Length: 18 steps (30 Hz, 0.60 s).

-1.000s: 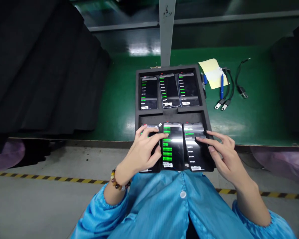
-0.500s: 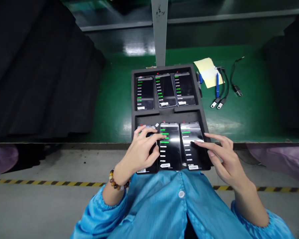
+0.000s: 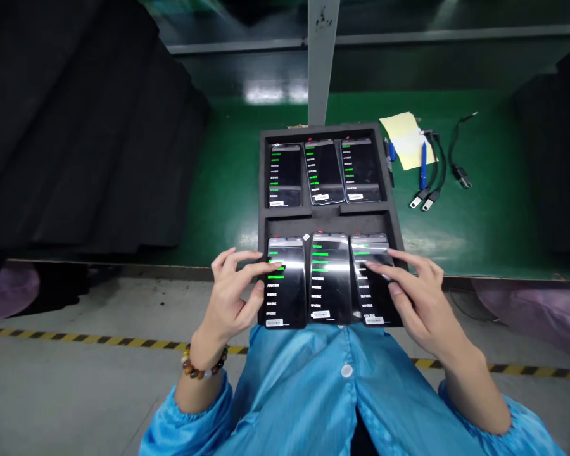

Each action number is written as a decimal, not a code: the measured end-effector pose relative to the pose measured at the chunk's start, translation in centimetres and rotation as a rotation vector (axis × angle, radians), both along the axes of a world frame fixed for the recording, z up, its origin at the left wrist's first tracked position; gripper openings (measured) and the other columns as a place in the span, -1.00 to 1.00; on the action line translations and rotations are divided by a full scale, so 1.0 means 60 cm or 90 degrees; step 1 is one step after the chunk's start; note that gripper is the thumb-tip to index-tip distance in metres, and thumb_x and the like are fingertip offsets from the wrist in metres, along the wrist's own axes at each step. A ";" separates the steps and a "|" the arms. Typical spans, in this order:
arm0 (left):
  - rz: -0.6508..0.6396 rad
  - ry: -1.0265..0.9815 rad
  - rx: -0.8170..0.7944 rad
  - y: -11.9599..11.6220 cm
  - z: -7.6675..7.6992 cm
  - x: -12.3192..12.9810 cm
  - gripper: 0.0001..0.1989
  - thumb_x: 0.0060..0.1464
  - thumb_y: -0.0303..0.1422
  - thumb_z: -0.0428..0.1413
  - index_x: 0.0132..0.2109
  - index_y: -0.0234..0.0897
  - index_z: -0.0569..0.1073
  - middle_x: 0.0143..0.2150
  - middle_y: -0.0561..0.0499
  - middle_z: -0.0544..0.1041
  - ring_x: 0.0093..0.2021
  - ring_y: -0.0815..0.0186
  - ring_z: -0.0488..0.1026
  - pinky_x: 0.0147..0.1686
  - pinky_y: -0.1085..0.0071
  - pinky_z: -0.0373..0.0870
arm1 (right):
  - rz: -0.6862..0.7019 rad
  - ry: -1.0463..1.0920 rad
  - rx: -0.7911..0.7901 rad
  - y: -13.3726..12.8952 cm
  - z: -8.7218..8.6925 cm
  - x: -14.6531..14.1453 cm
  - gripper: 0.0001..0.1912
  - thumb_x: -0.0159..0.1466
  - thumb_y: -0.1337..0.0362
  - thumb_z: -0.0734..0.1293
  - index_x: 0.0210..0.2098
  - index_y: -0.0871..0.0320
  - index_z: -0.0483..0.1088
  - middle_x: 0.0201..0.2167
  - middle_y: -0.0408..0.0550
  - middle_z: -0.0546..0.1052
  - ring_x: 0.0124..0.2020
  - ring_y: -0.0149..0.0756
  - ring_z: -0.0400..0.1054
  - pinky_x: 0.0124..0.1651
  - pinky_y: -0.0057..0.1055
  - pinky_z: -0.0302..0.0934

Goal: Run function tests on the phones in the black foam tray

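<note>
Several smartphones lie in two rows in a black foam tray (image 3: 330, 220), their screens lit with white and green lines of text. My left hand (image 3: 235, 291) is at the front left smartphone (image 3: 287, 297), index finger stretched over its screen, thumb by its left edge. My right hand (image 3: 420, 294) reaches over the front right smartphone (image 3: 373, 297) with its index finger on or just above the screen. Between them lies the front middle smartphone (image 3: 331, 291). Both hands have their fingers apart and hold nothing. Whether the fingertips touch the glass I cannot tell.
Right of the tray lie a yellow paper (image 3: 401, 136), a blue pen (image 3: 424, 166) and short black cables (image 3: 437, 180). Black draped material (image 3: 85, 139) stands at the left, more (image 3: 546, 152) at the right. A grey post (image 3: 320, 63) rises behind the tray.
My left hand has moved left, from the middle smartphone to the front left one, uncovering its screen. My right hand stays over the front right smartphone. The whole view has shifted slightly.
</note>
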<state>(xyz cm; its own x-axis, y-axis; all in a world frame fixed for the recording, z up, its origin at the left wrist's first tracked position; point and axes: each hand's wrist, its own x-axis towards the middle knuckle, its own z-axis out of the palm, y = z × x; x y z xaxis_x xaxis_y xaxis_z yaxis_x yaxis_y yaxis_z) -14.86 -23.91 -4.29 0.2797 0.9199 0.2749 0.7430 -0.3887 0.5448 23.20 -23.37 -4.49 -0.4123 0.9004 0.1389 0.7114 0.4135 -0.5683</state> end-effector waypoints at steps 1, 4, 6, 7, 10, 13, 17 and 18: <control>0.004 -0.001 0.002 -0.005 -0.002 -0.004 -0.64 0.34 -0.48 0.05 0.14 -0.09 0.59 0.06 -0.04 0.69 0.18 0.08 0.54 0.41 -0.11 0.11 | 0.035 0.003 -0.003 0.000 0.005 -0.010 -0.51 0.54 0.36 0.18 0.39 -0.07 0.36 0.28 0.01 0.56 0.46 0.04 0.25 0.40 0.12 0.01; 0.018 -0.008 0.003 -0.017 -0.006 -0.012 -0.66 0.33 -0.47 0.05 0.11 -0.10 0.61 0.04 -0.03 0.70 0.18 0.08 0.54 0.40 -0.10 0.12 | 0.127 -0.003 -0.025 -0.001 0.012 -0.041 -0.50 0.52 0.39 0.19 0.38 -0.04 0.36 0.26 -0.02 0.59 0.48 0.00 0.24 0.44 0.11 -0.03; 0.021 -0.017 0.006 -0.022 -0.007 -0.015 -0.66 0.32 -0.47 0.05 0.09 -0.11 0.62 0.01 -0.02 0.72 0.16 0.08 0.55 0.40 -0.09 0.14 | 0.148 -0.009 -0.029 -0.001 0.012 -0.053 -0.50 0.51 0.40 0.20 0.38 -0.04 0.37 0.24 -0.03 0.61 0.49 -0.01 0.24 0.45 0.11 -0.06; 0.016 -0.022 0.009 -0.024 -0.007 -0.016 -0.66 0.31 -0.46 0.05 0.09 -0.12 0.62 0.00 -0.01 0.73 0.15 0.08 0.55 0.39 -0.09 0.15 | 0.145 -0.007 -0.026 0.000 0.011 -0.055 -0.50 0.51 0.40 0.19 0.37 -0.04 0.37 0.24 -0.03 0.61 0.49 -0.01 0.24 0.45 0.11 -0.05; -0.018 -0.034 0.017 -0.030 -0.007 -0.016 -0.65 0.29 -0.44 0.04 0.07 -0.12 0.64 -0.05 0.00 0.75 0.14 0.07 0.57 0.40 -0.10 0.14 | 0.109 0.007 -0.007 0.003 0.008 -0.045 -0.50 0.52 0.38 0.19 0.37 -0.08 0.38 0.28 -0.04 0.59 0.47 0.02 0.27 0.41 0.10 0.00; -0.043 -0.033 0.006 -0.033 -0.010 -0.014 -0.64 0.27 -0.42 0.03 0.05 -0.12 0.66 -0.09 0.00 0.75 0.14 0.07 0.59 0.40 -0.09 0.14 | 0.065 0.010 0.003 0.005 0.008 -0.025 -0.51 0.53 0.35 0.19 0.37 -0.13 0.39 0.27 -0.05 0.59 0.44 0.06 0.30 0.37 0.10 0.03; -0.038 -0.036 0.002 -0.032 -0.011 -0.017 -0.65 0.28 -0.41 0.03 0.07 -0.14 0.66 -0.05 -0.02 0.74 0.15 0.06 0.59 0.41 -0.08 0.14 | -0.027 0.025 0.014 0.000 0.011 -0.001 -0.52 0.55 0.32 0.18 0.36 -0.14 0.42 0.25 -0.01 0.57 0.41 0.11 0.33 0.35 0.10 0.07; -0.029 -0.036 0.007 -0.031 -0.011 -0.019 -0.65 0.28 -0.40 0.04 0.08 -0.13 0.65 -0.04 -0.03 0.74 0.15 0.06 0.58 0.41 -0.09 0.15 | -0.046 0.028 0.017 -0.002 0.010 0.004 -0.53 0.55 0.32 0.18 0.36 -0.13 0.43 0.24 0.00 0.56 0.40 0.12 0.34 0.35 0.10 0.06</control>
<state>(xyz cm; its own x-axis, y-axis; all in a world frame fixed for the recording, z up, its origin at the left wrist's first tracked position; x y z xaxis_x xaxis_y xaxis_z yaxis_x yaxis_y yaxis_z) -15.97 -25.77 -4.94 0.3051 0.9032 0.3019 0.6920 -0.4281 0.5813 23.44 -23.52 -3.88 -0.3394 0.9232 0.1801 0.7146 0.3776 -0.5888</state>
